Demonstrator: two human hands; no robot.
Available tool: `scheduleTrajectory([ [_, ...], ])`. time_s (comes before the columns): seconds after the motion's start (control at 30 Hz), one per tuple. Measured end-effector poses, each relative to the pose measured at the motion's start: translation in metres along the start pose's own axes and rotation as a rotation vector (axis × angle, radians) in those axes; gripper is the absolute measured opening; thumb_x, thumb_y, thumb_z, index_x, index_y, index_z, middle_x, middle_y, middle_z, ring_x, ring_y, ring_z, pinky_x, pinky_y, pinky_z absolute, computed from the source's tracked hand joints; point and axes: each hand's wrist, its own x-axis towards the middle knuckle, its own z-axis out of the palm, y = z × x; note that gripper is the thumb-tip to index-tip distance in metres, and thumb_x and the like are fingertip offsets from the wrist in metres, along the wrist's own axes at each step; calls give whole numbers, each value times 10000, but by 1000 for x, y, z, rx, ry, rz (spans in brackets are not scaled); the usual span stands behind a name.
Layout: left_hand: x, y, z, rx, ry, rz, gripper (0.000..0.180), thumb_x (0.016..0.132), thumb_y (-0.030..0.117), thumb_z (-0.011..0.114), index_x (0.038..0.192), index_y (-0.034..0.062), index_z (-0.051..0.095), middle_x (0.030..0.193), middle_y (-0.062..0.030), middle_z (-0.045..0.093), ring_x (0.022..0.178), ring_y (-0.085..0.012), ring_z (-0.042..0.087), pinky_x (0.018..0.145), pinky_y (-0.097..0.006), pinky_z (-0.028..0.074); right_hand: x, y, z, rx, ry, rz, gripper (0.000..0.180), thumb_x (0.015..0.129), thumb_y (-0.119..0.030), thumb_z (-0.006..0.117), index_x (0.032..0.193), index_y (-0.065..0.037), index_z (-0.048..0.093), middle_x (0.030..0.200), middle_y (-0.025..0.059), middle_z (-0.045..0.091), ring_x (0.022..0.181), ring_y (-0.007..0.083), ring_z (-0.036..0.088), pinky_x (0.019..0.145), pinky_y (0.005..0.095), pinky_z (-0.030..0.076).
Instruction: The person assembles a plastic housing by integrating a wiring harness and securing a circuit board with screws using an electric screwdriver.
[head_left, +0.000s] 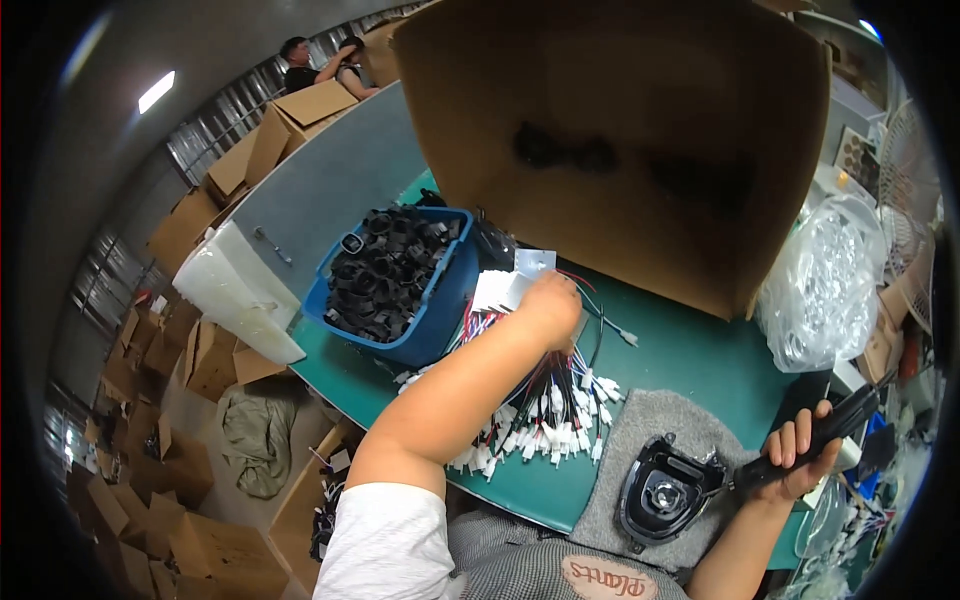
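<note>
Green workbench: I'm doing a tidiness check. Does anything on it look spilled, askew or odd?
Nothing looks plainly spilled or damaged. The untidiest spot is the bundle of thin wires with white plastic connectors, whose ends splay unevenly across the green workbench, left of the grey cloth mat.

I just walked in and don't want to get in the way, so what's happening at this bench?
A person's left hand is among the white flat pieces above a bundle of wires with white connectors; its exact hold is hidden. The right hand holds a black tool beside a black housing with a lens, which lies on a grey cloth. A blue bin of black parts stands on the green table.
</note>
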Motion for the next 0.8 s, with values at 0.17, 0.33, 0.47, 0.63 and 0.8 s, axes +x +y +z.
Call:
scheduleTrajectory([
  [0.17,-26,-10,-17,-42,68,-25,649,576,427,829,1069,38,667,1137,-131,592,1129,-291,519,1046,-399,362,3,4,-2,19,-22,-4,454,939,-339,603,1181,-39,363,721,42,435,505,132,459,466,276,429],
  [0.33,-65,-25,-64,-219,772,-209,752,538,351,877,1163,43,596,1164,-157,574,1133,-334,525,954,-422,452,1,3,-3,2,-6,7,468,948,-343,588,1224,-38,364,740,39,436,528,129,460,477,267,419],
  [0.47,-98,-47,-92,-210,1131,-316,810,560,421,867,1204,34,565,1217,-159,572,1105,-345,549,973,-425,440,2,2,-2,21,-78,13,431,952,-303,589,1218,-25,395,744,33,411,549,112,425,494,245,402],
  [0.63,-145,-56,-100,-824,1465,-352,875,659,497,831,1296,2,490,1259,-133,556,1154,-254,544,982,-368,437,0,-3,5,5,-73,-53,439,955,-327,580,1212,-37,372,739,34,439,536,120,459,484,254,412],
  [0.8,-173,-48,-96,-1607,1593,56,904,795,624,648,1352,-46,405,1320,-192,512,1177,-304,546,977,-391,464,-6,-12,33,-82,-100,-147,449,925,-327,628,1150,-43,364,699,28,437,515,117,464,462,251,426],
])
